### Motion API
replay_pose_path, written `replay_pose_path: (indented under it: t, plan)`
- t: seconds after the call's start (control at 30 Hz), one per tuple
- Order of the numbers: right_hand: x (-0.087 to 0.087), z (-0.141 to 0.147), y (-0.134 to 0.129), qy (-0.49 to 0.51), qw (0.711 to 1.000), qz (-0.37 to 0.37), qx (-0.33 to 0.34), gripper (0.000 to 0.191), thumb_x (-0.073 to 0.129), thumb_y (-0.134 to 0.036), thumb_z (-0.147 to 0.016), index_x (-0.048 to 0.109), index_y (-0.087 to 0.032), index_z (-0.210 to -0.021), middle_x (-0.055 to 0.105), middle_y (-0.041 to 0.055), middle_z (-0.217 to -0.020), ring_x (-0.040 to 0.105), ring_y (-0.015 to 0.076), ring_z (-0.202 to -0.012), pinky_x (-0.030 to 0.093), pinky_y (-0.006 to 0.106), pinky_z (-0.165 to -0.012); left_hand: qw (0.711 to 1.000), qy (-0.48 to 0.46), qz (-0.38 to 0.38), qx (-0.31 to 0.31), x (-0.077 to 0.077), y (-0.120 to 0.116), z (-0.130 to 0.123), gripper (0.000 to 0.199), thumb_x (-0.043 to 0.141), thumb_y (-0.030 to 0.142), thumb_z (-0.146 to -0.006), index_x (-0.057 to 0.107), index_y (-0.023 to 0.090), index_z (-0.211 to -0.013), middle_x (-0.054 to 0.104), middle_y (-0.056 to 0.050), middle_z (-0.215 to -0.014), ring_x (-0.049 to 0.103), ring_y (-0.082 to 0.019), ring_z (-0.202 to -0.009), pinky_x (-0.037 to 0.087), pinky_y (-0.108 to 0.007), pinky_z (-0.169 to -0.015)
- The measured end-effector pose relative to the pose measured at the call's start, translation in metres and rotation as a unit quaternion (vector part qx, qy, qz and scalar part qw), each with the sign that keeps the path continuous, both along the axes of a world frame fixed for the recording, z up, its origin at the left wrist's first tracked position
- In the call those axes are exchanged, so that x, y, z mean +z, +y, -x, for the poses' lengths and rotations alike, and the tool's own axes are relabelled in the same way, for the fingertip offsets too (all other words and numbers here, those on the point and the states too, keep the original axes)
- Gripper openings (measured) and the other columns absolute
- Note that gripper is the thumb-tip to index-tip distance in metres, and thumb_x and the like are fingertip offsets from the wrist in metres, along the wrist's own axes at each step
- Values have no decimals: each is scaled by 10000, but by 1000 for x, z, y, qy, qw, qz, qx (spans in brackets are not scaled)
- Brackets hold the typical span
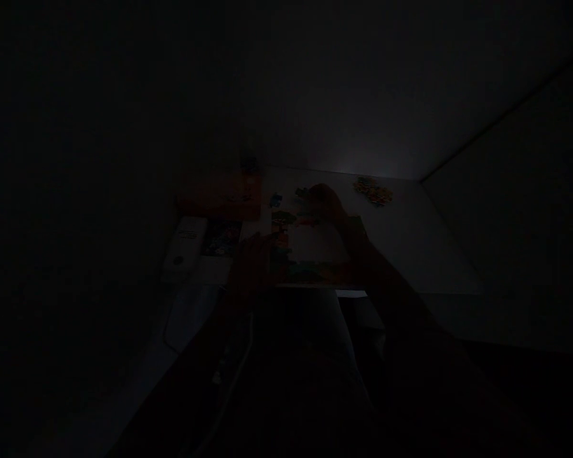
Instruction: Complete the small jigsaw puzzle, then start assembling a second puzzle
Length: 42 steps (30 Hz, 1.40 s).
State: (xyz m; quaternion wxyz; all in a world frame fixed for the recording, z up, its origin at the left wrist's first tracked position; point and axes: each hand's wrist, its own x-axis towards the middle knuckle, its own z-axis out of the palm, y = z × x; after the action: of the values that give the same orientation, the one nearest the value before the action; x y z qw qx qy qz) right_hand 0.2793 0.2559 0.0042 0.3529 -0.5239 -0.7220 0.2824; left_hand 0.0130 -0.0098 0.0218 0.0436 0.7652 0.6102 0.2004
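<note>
The view is very dark. A partly assembled puzzle lies on a pale table, its coloured pieces forming the left and lower edges around a bare middle. My left hand rests at the puzzle's left edge with its fingers apart, as far as the dimness shows. Over the puzzle's far edge reaches my right hand, its fingers bent together beside a green piece. Whether that piece is in the fingers is too dark to tell. A small blue piece lies left of it.
A pile of loose pieces sits at the back right. At the left are an orange box, a white device and a dark picture card. A pale wall rises behind the table.
</note>
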Motion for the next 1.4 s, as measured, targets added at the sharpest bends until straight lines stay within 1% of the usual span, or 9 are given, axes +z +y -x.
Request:
replay_pose_path:
  t: [0.13, 0.27, 0.57, 0.77, 0.9, 1.03, 1.17, 1.27, 1.4]
  plan:
    - [1, -18, -19, 39, 999, 5, 32, 574, 762, -827, -896, 710, -290, -1093, 829, 112, -1125, 803, 328, -1066, 683, 538, -1004, 1000, 4, -1, 1, -4, 0, 1, 719, 685, 610, -1103, 621, 238, -1715, 661, -170, -1749, 539, -420, -1700, 383, -643, -1419]
    - [3, -47, -42, 1, 999, 21, 48, 524, 776, -759, -907, 748, -285, -1127, 843, 118, -1145, 797, 329, -1082, 676, 545, -1016, 1000, 10, -13, -1, -7, 0, 1, 743, 641, 634, -1131, 583, 215, -1743, 643, -197, -1758, 524, -426, -1708, 382, -634, -1409]
    - [6, -125, -75, 42, 997, 46, -53, 496, 788, -733, -845, 717, -286, -1049, 850, 100, -1079, 787, 332, -1045, 682, 527, -938, 1000, 8, -29, 0, -3, 3, 1, 688, 632, 621, -1114, 632, 214, -1669, 689, -205, -1696, 584, -456, -1642, 429, -673, -1373]
    - [8, -157, -81, 48, 997, 14, -53, 575, 680, -803, -954, 812, -278, -1149, 880, 122, -1286, 814, 347, -1235, 658, 569, -1125, 999, 7, -38, 3, -10, 7, 3, 719, 589, 665, -1118, 606, 232, -1693, 679, -219, -1702, 578, -454, -1643, 420, -690, -1365]
    - [17, -163, -83, -67, 998, -5, 0, 535, 634, -744, -1076, 854, -305, -1288, 866, 129, -1410, 810, 371, -1310, 619, 620, -1184, 1000, 25, -16, -3, -12, 9, 6, 751, 563, 675, -1120, 595, 212, -1710, 662, -236, -1714, 556, -469, -1657, 413, -703, -1365]
    - [20, -159, -93, -213, 971, -69, -91, 595, 707, -718, -1083, 793, -255, -1445, 783, 210, -1544, 783, 426, -1337, 558, 663, -1207, 1000, 25, -7, 8, -10, 8, 6, 755, 570, 683, -1115, 604, 211, -1703, 646, -227, -1733, 550, -467, -1662, 406, -687, -1379]
    - [9, -153, -115, -272, 945, -90, -160, 661, 676, -795, -1074, 830, -220, -1360, 768, 251, -1488, 735, 475, -1342, 524, 679, -1153, 999, 41, -2, 12, -9, 7, 6, 755, 572, 681, -1128, 559, 232, -1735, 614, -205, -1774, 536, -452, -1672, 400, -675, -1384]
    - [1, -151, -128, -298, 939, -93, -142, 558, 567, -695, -1162, 870, -262, -1342, 783, 210, -1484, 707, 453, -1354, 461, 685, -1172, 999, 49, -4, 4, -11, 8, 7, 753, 556, 672, -1144, 552, 209, -1738, 618, -221, -1768, 519, -453, -1687, 395, -677, -1385]
    - [-1, -150, -130, -305, 945, -86, -78, 457, 506, -438, -1208, 831, -342, -1515, 766, 147, -1619, 661, 444, -1451, 433, 677, -1181, 999, 52, -1, 7, -9, 9, 7, 740, 575, 664, -1124, 574, 241, -1732, 633, -208, -1760, 538, -459, -1671, 413, -684, -1370]
